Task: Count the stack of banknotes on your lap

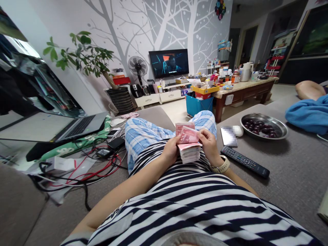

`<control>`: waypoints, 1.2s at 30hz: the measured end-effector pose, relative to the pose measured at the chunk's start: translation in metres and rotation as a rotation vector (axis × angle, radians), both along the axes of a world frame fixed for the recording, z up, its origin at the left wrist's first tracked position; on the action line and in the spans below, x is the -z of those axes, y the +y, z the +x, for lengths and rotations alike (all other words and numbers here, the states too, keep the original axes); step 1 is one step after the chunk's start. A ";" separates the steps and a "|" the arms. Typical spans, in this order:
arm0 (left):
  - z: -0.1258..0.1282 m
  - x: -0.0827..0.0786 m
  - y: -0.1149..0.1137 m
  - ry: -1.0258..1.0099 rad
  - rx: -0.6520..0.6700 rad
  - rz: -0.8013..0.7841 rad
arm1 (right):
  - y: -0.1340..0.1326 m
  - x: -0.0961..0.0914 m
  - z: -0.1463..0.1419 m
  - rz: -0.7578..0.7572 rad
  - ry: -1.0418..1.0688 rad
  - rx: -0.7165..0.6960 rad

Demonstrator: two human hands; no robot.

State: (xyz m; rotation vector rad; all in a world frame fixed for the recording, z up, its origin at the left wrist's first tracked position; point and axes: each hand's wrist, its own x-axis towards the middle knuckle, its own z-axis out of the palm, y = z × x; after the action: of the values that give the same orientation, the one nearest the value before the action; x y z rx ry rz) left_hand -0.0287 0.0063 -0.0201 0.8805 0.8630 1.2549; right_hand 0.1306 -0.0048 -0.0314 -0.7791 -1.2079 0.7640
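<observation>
A thick stack of pink banknotes (pixel 189 150) rests on my lap, over my striped shirt and blue plaid trousers. My left hand (pixel 171 149) is closed around the stack's left side. My right hand (pixel 208 144), with a pale watch on its wrist, pinches the top note, which is lifted and bent up at the far end. Both hands touch the stack.
On the grey sofa to my right lie a black remote (pixel 245 161), a phone (pixel 228 136) and a metal bowl of dark fruit (pixel 263 125). To my left sit a laptop (pixel 79 127) and tangled cables (pixel 97 167). Another person's knee (pixel 309 89) and a blue towel (pixel 309 114) lie far right.
</observation>
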 end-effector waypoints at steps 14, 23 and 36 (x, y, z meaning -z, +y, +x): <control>0.002 0.004 0.004 -0.095 0.019 0.027 | -0.005 -0.002 -0.001 0.052 0.005 0.002; 0.002 0.003 0.004 -0.076 0.040 0.052 | -0.005 -0.004 -0.001 0.050 0.013 0.023; 0.002 0.003 0.005 -0.077 0.019 0.030 | -0.004 -0.001 -0.002 0.053 0.049 -0.016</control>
State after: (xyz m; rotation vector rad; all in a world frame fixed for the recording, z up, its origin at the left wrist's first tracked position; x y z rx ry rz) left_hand -0.0264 0.0108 -0.0226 0.8570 0.7746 1.2802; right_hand 0.1286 -0.0084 -0.0305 -0.7037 -1.1869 0.7576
